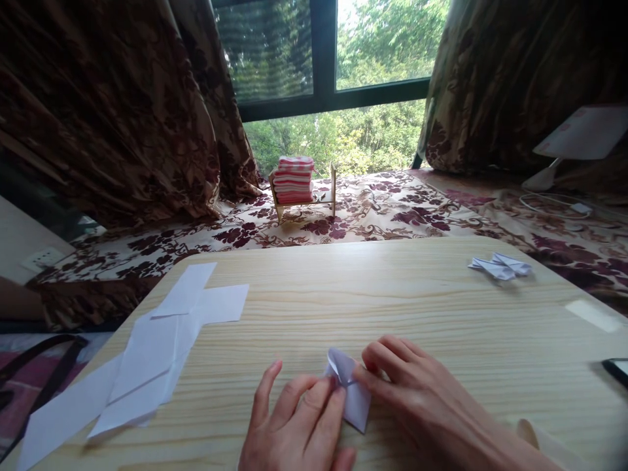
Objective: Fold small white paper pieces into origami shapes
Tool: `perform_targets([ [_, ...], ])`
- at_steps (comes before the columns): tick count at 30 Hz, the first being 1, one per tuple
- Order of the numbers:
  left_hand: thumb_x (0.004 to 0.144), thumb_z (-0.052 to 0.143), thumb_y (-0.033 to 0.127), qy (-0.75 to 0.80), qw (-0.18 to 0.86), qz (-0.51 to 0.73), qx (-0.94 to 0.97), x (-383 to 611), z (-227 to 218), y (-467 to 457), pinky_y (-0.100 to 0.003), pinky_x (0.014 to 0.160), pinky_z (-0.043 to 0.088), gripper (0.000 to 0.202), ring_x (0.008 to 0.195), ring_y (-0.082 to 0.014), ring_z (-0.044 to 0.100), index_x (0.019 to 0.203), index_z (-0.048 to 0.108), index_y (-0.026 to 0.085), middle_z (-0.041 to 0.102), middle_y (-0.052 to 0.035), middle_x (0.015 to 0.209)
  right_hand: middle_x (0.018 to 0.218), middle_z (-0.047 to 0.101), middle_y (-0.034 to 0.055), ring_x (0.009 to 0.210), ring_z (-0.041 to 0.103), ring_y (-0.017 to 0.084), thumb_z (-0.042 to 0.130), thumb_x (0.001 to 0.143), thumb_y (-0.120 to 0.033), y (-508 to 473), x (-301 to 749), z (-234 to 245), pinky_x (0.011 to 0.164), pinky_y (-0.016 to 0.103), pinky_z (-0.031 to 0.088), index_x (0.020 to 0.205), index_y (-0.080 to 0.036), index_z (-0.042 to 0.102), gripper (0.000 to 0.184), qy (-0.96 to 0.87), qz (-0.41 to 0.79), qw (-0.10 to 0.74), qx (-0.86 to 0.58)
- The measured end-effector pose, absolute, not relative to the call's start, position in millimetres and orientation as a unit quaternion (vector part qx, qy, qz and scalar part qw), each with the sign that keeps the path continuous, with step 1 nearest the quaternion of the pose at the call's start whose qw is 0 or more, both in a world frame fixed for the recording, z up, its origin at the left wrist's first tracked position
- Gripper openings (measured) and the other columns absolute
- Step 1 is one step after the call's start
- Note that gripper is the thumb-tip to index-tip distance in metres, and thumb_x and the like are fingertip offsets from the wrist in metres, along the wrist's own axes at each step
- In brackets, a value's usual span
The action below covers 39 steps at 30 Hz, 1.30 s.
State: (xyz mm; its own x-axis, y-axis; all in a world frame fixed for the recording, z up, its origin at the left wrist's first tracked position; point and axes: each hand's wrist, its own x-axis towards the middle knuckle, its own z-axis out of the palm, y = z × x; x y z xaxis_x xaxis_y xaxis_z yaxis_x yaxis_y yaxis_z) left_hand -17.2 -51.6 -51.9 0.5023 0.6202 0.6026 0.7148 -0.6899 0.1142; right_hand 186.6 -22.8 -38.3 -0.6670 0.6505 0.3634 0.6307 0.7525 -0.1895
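A small piece of white folded paper point(357, 407) lies on the wooden table in front of me, with a curved flap standing up at its top. My left hand point(299, 418) holds it down from the left with the tips of its index and middle fingers, while the little finger sticks out to the side. On the right, my right hand point(412, 386) grips the paper's edge between thumb and curled fingers. Parts of the paper are hidden under the fingertips.
Several white paper sheets point(147, 353) overlap on the table's left side. Folded paper pieces point(503, 267) sit at the far right corner. A dark-edged device point(615, 371) is at the right edge. Beyond the table point(343, 281) stand a small rack point(307, 201) of pink striped cloths and a lamp point(579, 134).
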Motion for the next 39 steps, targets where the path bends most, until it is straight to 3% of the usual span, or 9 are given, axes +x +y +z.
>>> perform_targets([
  [2,0.091,0.042,0.035,-0.390,0.124,-0.269,-0.872,-16,-60,-55,-0.045,0.111,0.011,0.032,0.098,-0.0209,0.059,0.111,0.063,0.022,0.071,-0.0051,0.103,0.084,0.058,0.0071,0.072,0.048,0.019,0.046,0.088,-0.013,-25,184,-41,0.061,0.029,0.042,0.101,-0.015,0.056,0.017,-0.913,0.008,0.203,-0.354],
  [5,0.092,0.039,0.023,-0.403,0.170,-0.235,-0.868,-14,-68,-55,-0.046,0.112,0.005,0.032,0.103,-0.0202,0.058,0.115,0.061,0.024,0.069,-0.0047,0.109,0.083,0.058,0.0075,0.072,0.049,0.020,0.047,0.086,-0.014,-28,181,-44,0.060,0.029,0.044,0.100,-0.015,0.056,0.017,-0.914,-0.006,0.207,-0.348],
  [8,0.094,0.034,0.038,-0.398,0.179,-0.253,-0.863,-13,-72,-50,-0.044,0.113,0.003,0.040,0.102,-0.0203,0.057,0.113,0.063,0.020,0.069,-0.0048,0.110,0.080,0.058,0.0065,0.070,0.050,0.019,0.051,0.083,-0.018,-26,183,-42,0.056,0.029,0.044,0.096,-0.016,0.057,0.015,-0.913,0.007,0.226,-0.340],
  [10,0.092,0.029,0.052,-0.393,0.182,-0.275,-0.858,-14,-73,-48,-0.044,0.113,0.004,0.052,0.102,-0.0205,0.057,0.109,0.065,0.021,0.069,-0.0043,0.109,0.077,0.058,0.0060,0.068,0.049,0.019,0.046,0.082,-0.012,-24,185,-35,0.055,0.027,0.044,0.098,-0.016,0.057,0.020,-0.905,0.010,0.249,-0.344],
  [15,0.089,0.031,0.058,-0.390,0.194,-0.266,-0.860,-15,-76,-47,-0.048,0.113,0.004,0.054,0.106,-0.0214,0.055,0.107,0.066,0.021,0.067,-0.0037,0.114,0.075,0.058,0.0047,0.065,0.048,0.017,0.035,0.077,0.001,-20,186,-21,0.054,0.026,0.041,0.107,-0.018,0.057,0.042,-0.896,-0.021,0.299,-0.327],
  [20,0.088,0.035,0.059,-0.393,0.200,-0.261,-0.859,-16,-78,-48,-0.047,0.113,0.003,0.053,0.106,-0.0210,0.054,0.109,0.065,0.021,0.067,-0.0034,0.114,0.077,0.059,0.0060,0.067,0.049,0.017,0.037,0.077,0.000,-18,184,-26,0.057,0.027,0.041,0.095,-0.018,0.062,0.036,-0.899,-0.035,0.282,-0.333],
  [29,0.090,0.029,0.056,-0.395,0.188,-0.274,-0.856,-15,-82,-47,-0.046,0.113,0.005,0.054,0.103,-0.0215,0.054,0.103,0.067,0.021,0.069,-0.0051,0.105,0.079,0.058,0.0057,0.069,0.047,0.018,0.044,0.086,-0.011,-15,179,-31,0.057,0.028,0.037,0.092,-0.019,0.061,0.019,-0.908,0.026,0.264,-0.325],
  [39,0.087,0.036,0.053,-0.406,0.186,-0.286,-0.848,-16,-86,-47,-0.043,0.112,0.008,0.046,0.098,-0.0217,0.055,0.105,0.066,0.023,0.067,-0.0059,0.096,0.076,0.057,0.0032,0.068,0.045,0.017,0.058,0.081,-0.010,-13,171,-29,0.055,0.028,0.031,0.085,-0.018,0.063,0.011,-0.898,0.055,0.255,-0.354],
])
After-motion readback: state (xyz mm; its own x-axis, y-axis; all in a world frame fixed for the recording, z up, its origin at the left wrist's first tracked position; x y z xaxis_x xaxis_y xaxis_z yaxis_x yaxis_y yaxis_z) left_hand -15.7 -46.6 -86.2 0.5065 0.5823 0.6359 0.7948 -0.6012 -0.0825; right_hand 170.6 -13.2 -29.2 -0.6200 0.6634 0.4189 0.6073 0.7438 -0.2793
